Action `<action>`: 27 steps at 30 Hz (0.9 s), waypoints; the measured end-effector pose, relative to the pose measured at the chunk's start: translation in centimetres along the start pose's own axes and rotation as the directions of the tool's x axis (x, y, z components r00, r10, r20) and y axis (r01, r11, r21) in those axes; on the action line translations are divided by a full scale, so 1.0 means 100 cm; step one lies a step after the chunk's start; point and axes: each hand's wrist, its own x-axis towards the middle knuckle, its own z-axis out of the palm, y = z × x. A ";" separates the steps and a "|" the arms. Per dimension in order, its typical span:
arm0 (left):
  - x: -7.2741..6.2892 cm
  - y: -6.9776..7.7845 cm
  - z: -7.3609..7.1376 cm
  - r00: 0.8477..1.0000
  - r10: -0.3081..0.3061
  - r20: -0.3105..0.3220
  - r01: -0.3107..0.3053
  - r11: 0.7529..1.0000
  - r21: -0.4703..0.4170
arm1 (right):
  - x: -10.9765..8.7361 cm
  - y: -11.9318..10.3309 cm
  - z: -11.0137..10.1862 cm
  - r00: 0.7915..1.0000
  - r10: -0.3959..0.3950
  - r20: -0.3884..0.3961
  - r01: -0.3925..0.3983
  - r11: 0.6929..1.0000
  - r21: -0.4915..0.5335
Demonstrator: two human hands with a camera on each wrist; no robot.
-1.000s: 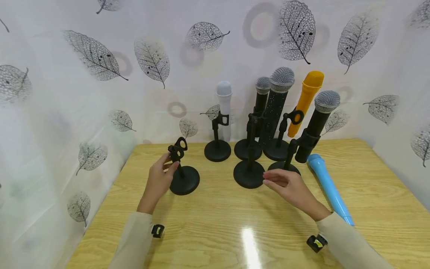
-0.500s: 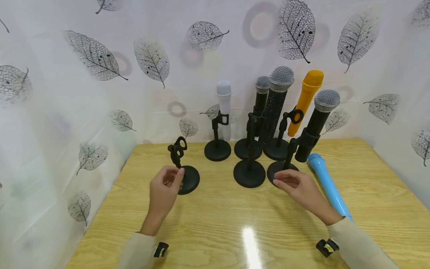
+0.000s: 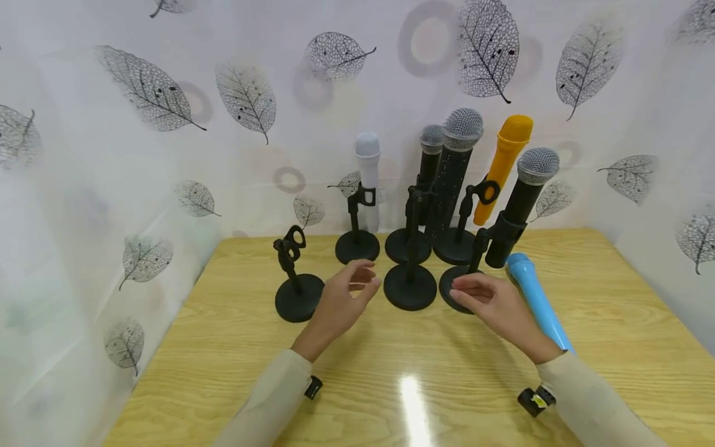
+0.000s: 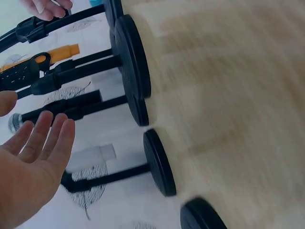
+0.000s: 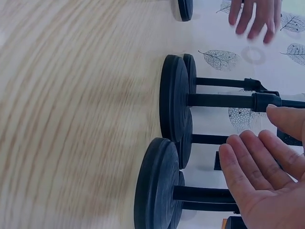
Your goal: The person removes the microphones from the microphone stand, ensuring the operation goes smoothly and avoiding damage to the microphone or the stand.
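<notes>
My left hand (image 3: 337, 305) hovers over the table between the left microphone stand (image 3: 300, 299) and the front middle microphone stand (image 3: 410, 289). Its fingers are loosely bent, with nothing in them. The left stand's clip bears no microphone. My right hand (image 3: 503, 313), likewise relaxed and holding nothing, is in front of the right microphone stand (image 3: 454, 287), covering part of its base. That stand's clip carries a large black microphone (image 3: 518, 208) with a silver mesh head. Beside the right wrist a blue microphone (image 3: 539, 301) lies on the table, its lower end hidden by the arm.
Along the back stand a white microphone (image 3: 367, 161), a small black microphone (image 3: 430, 158), a speckled black microphone (image 3: 454, 174) and a yellow microphone (image 3: 503, 161), with stands (image 3: 357, 247) before them. Leaf-patterned cloth (image 3: 246, 161) hangs behind the wooden table (image 3: 223, 372).
My left hand has let go of the left stand, drawn back, then moved right toward the front middle stand. The right hand has shifted slightly right. The stands hold their places.
</notes>
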 end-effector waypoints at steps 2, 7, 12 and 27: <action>0.010 0.001 0.006 0.999 -0.011 0.034 0.012 1.000 -0.008 | 0.001 -0.001 0.000 1.000 0.012 0.001 -0.012 1.000 0.001; 0.035 0.005 0.024 0.996 -0.028 0.084 0.031 0.999 -0.034 | 0.003 -0.004 0.003 1.000 0.016 -0.007 -0.016 1.000 0.017; 0.059 0.008 0.043 0.996 -0.004 0.090 0.007 0.999 -0.041 | 0.006 -0.006 0.007 1.000 0.003 -0.022 -0.002 0.998 0.058; 0.082 0.008 0.061 0.990 0.138 0.021 -0.139 0.988 0.066 | 0.013 -0.011 0.013 0.999 -0.004 -0.047 0.008 0.996 0.085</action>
